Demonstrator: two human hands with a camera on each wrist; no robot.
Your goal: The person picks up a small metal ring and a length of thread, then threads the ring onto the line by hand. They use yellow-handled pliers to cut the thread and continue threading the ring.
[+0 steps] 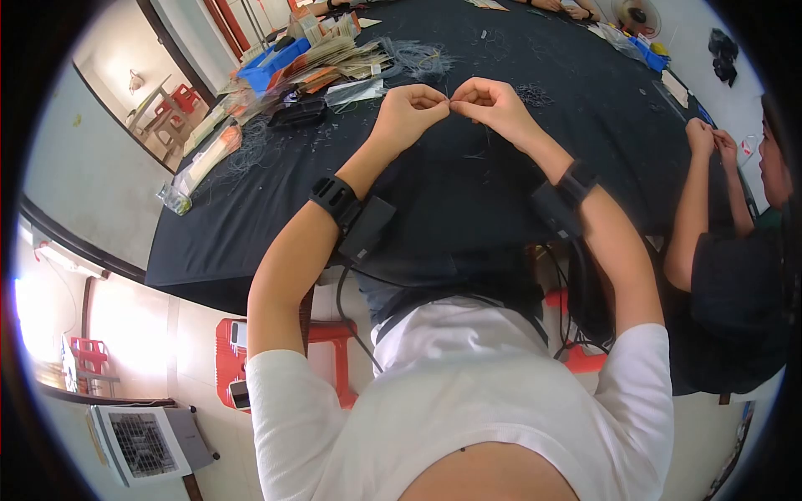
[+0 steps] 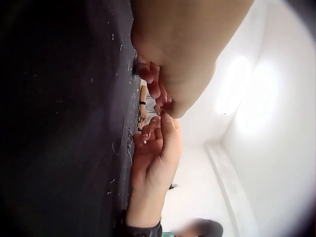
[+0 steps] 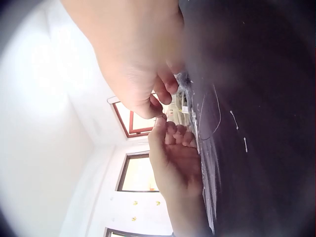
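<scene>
Black cloth [image 1: 464, 196] over the table [image 1: 401, 250], with open room inside its near edge. Pinched between closed fingertips of left hand [image 1: 408, 115] and right hand [image 1: 495, 109]: tiny item [image 3: 163, 116], too small to identify. Beyond, tangled strands [image 1: 535, 95]; leftward, piled packets [image 1: 347, 63].

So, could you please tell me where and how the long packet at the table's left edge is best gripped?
I would pinch the packet across its pale middle, bringing the left hand, once free, from its clear near end. It looks long and slim, and that end seems freer: loose strands lie beside it and heaped packets beyond its far end.
</scene>
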